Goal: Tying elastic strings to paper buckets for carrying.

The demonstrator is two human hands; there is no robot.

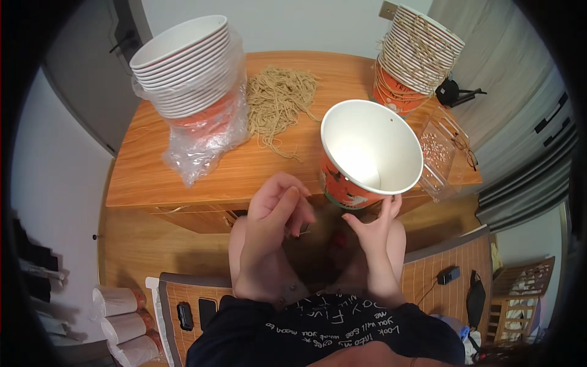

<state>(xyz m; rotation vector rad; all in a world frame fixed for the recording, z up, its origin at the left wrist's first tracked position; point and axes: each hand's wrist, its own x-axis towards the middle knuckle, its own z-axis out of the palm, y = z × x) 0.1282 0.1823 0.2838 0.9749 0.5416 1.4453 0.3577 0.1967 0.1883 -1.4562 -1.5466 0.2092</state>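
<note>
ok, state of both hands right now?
Left hand: partly curled; can't tell whether it holds anything small.
Right hand: open, thumb spread apart, fingers at the near side of the paper bucket.

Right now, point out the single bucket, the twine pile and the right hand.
Single bucket (396,147): head view, on its white inner wall.
Twine pile (276,101): head view, on the middle of the heap.
Right hand (374,230): head view, on the middle of the hand.

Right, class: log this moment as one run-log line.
left hand: curled, apart from bucket | right hand: open, at bucket's near side | twine: heaped on table, left of bucket
</note>
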